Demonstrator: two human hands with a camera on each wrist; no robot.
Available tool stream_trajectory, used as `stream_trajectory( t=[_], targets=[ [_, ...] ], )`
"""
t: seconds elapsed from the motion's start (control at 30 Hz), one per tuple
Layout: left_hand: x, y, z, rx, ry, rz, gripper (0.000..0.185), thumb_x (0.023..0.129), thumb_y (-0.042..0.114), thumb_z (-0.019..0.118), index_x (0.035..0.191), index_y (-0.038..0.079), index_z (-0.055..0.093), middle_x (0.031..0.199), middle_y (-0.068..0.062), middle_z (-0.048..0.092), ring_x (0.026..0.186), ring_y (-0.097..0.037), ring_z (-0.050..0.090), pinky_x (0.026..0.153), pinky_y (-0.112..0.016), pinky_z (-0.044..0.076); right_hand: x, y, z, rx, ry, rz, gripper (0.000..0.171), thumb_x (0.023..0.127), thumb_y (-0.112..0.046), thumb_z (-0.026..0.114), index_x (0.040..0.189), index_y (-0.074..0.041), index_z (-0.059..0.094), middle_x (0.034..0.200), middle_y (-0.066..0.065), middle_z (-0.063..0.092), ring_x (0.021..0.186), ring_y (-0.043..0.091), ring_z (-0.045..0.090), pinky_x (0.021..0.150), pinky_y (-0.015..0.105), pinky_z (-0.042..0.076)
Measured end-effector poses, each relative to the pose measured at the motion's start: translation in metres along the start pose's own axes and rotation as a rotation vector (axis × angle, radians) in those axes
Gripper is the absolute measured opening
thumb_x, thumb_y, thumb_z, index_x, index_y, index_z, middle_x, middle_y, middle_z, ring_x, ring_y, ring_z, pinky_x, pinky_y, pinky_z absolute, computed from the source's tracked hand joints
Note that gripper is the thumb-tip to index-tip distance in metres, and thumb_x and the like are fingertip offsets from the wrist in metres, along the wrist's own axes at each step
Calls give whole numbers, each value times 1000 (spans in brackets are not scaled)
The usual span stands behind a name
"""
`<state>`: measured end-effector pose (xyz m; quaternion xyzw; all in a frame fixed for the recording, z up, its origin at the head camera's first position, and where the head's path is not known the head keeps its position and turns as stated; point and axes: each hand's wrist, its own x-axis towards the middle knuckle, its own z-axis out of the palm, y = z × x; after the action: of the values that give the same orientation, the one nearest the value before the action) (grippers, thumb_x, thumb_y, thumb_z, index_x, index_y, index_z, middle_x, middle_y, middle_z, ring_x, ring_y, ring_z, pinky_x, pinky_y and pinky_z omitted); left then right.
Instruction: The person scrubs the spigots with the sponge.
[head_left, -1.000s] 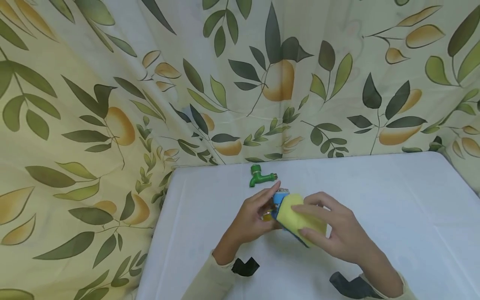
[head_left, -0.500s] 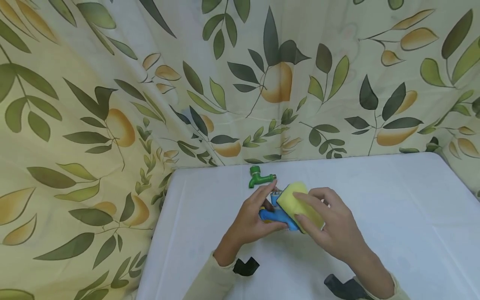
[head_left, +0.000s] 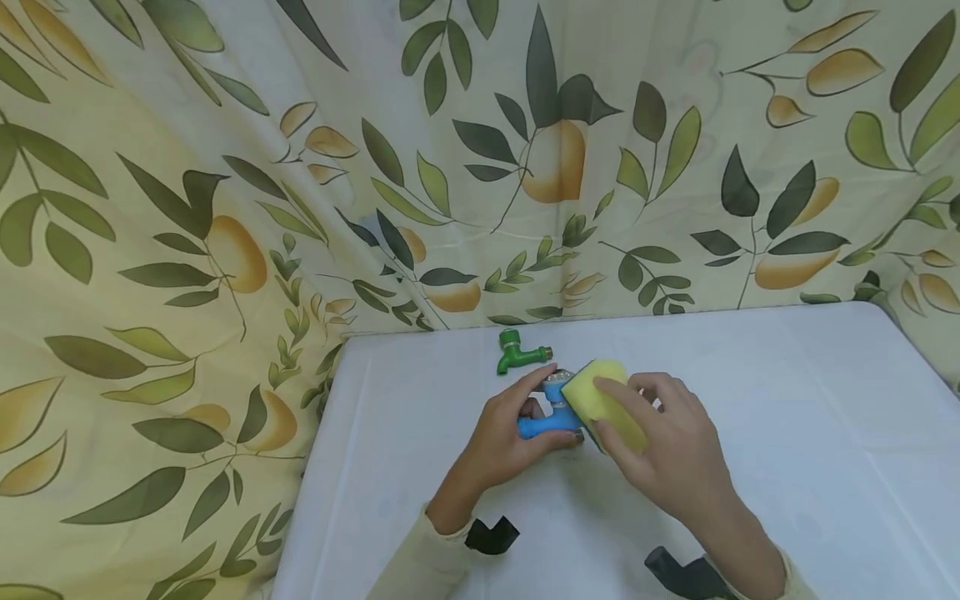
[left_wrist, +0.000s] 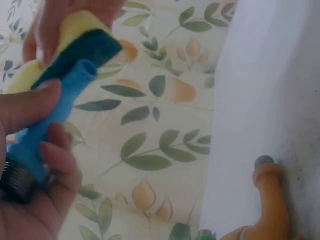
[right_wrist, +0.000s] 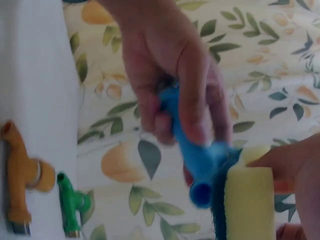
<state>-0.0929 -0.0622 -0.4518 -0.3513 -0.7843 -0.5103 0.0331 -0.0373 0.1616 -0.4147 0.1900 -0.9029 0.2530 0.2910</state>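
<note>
My left hand (head_left: 525, 433) grips a blue plastic tap (head_left: 551, 421) just above the white table (head_left: 750, 392), thumb and fingers curled round its body. In the left wrist view the blue tap (left_wrist: 55, 120) points up from that hand (left_wrist: 35, 165). My right hand (head_left: 645, 433) holds a yellow sponge (head_left: 603, 402) with a dark green scouring side (left_wrist: 82, 50) and presses that side against the tap's end. The right wrist view shows the sponge (right_wrist: 247, 195) touching the tap's open mouth (right_wrist: 200, 192), with the left hand (right_wrist: 170, 75) above it.
A green tap (head_left: 517, 354) lies on the table near its back edge, just beyond the hands. An orange tap (right_wrist: 20, 175) lies beside the green one (right_wrist: 72, 202). A leaf-patterned curtain (head_left: 480, 167) hangs behind and to the left. Bare table stretches to the right.
Both hands shifted slightly away from me. The blue tap turned in my left hand, so its spout now shows to the left, and the sponge moved up along it.
</note>
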Motion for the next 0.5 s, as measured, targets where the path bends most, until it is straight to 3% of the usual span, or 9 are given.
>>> stream_trajectory(
  t=[0.1,0.33,0.5],
  targets=[
    [-1,2,-2,-14,-50,-15,81,88,15,82,156,15,38,124,-7,61,80,-4,56,69,-17,55,-1,0,1,-13,15,-4,39,86,-37,68,119,-17,74,97,7,59,84,18,49,60,34,45],
    [0,1,-6,57,-79,43,76,90,14,79,154,11,40,116,-6,62,80,-6,54,68,-14,51,4,8,-3,-75,23,-25,51,98,-54,44,116,-18,74,96,11,63,82,24,55,62,40,45],
    [0,2,-2,43,-22,40,75,86,13,83,151,12,44,122,-7,65,78,-4,54,66,-14,52,0,2,2,-12,9,-4,40,87,-41,66,118,-17,74,97,8,64,81,20,57,60,35,50]
  ],
)
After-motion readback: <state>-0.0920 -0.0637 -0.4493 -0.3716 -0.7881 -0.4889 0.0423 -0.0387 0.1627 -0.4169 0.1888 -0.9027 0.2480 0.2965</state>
